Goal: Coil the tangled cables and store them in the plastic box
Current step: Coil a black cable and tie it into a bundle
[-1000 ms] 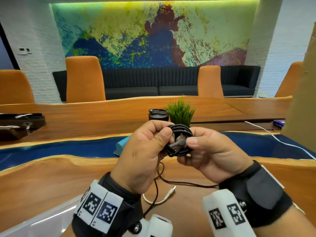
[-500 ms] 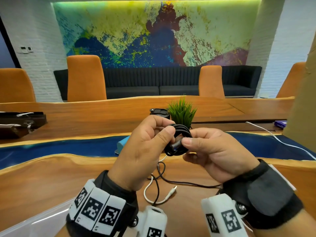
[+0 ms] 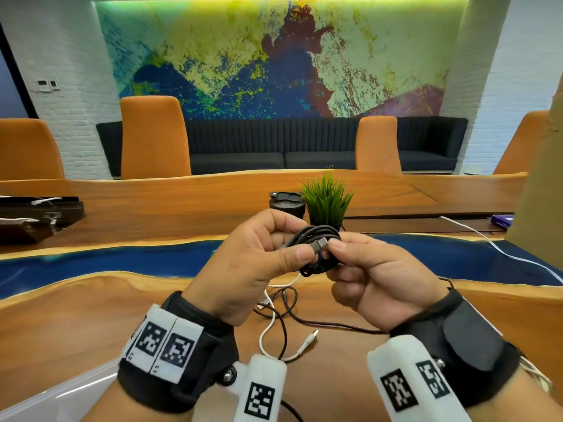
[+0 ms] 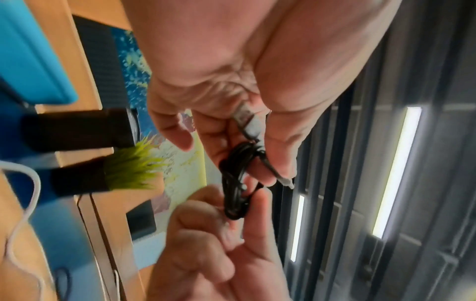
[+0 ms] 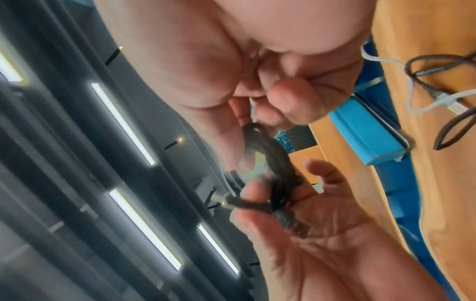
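Note:
A small coil of black cable is held up above the wooden table between both hands. My left hand pinches its left side with thumb and index finger. My right hand pinches the right side, thumb by the grey plug. In the left wrist view the coil hangs from my left fingers, a USB plug against the palm. The right wrist view shows the coil between both hands. A loose white cable and a dark cable lie tangled below. The clear plastic box is at the bottom left.
A potted grass plant and a black cup stand just behind the hands. A blue case lies on the table's blue strip. Another white cable runs along the right, beside a cardboard wall.
The coil has tipped from facing me to lying flatter between the hands. The grey plug now lies across its top under my right thumb. Both hands stay close together.

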{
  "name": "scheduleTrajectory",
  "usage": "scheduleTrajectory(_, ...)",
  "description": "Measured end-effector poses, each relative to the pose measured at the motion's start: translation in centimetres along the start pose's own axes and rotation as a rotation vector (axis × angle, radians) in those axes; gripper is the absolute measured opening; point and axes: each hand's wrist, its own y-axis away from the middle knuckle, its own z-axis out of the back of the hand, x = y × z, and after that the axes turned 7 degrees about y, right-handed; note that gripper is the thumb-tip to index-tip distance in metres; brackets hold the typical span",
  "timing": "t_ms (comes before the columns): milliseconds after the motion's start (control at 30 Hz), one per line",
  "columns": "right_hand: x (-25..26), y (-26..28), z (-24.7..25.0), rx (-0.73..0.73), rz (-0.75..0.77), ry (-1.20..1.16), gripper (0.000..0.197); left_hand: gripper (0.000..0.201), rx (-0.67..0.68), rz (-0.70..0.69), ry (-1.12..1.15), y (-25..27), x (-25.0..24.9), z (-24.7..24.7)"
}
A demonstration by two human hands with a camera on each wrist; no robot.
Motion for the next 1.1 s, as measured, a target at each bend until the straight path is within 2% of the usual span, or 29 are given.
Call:
scheduleTrajectory(67, -0.1, -0.2, 0.0, 0.019, -0.015, -0.061, 0.013, 0.035, 0.016, 0.041, 0.153, -0.1, 0.2, -0.1)
scheduleTrajectory(167, 0.0, -0.2, -0.2, -0.021, 0.022, 0.038, 0.013, 0.043, 0.015, 0.113, 0.296, -0.2, 0.2, -0.5)
scheduleTrajectory(233, 0.1, 0.0, -0.3, -0.046, 0.052, 0.114, 0.016, 0.045, -0.030, 0.083, 0.215, -0.2, 0.2, -0.8)
scheduleTrajectory(300, 0.3, 0.2, -0.3, -0.043, 0.072, 0.158, 0.021, 0.028, -0.115, 0.014, 0.085, -0.2, 0.3, -1.2)
scheduleTrajectory(367, 0.3, 0.3, -0.4, -0.040, 0.085, 0.182, 0.026, 0.009, -0.188, -0.008, 0.064, -0.2, 0.4, -1.5)
scheduleTrajectory(467, 0.3, 0.2, -0.5, -0.034, 0.113, 0.197, 0.037, 0.010, -0.257, 0.005, 0.112, -0.3, 0.3, -1.8)
scheduleTrajectory(600, 0.2, 0.3, -0.7, -0.050, 0.161, 0.271, 0.031, 0.011, -0.344, 0.001, 0.149, -0.5, 0.8, -1.9)
scheduleTrajectory(667, 0.1, 0.3, -0.7, -0.080, 0.187, 0.348, 0.026, 0.011, -0.340, 0.033, 0.186, -0.6, 0.9, -1.5)
scheduleTrajectory(733, 0.2, 0.3, -0.5, -0.109, 0.221, 0.409, 0.020, 0.019, -0.325, 0.044, 0.223, -0.7, 0.8, -1.2)
scheduleTrajectory(833, 0.6, 0.6, -0.1, -0.154, 0.279, 0.502, 0.021, 0.030, -0.280, 0.018, 0.183, -0.6, 0.8, -0.9)
scheduleTrajectory(967, 1.1, 0.6, 0.1, -0.219, 0.339, 0.647, 0.009, 0.029, -0.220, 0.023, 0.050, -0.4, 0.8, -1.5)
scheduleTrajectory(1100, 2.3, 0.9, 0.9, -0.293, 0.317, 0.595, 0.007, 0.015, -0.254, 0.037, -0.088, -0.4, 0.3, -1.5)
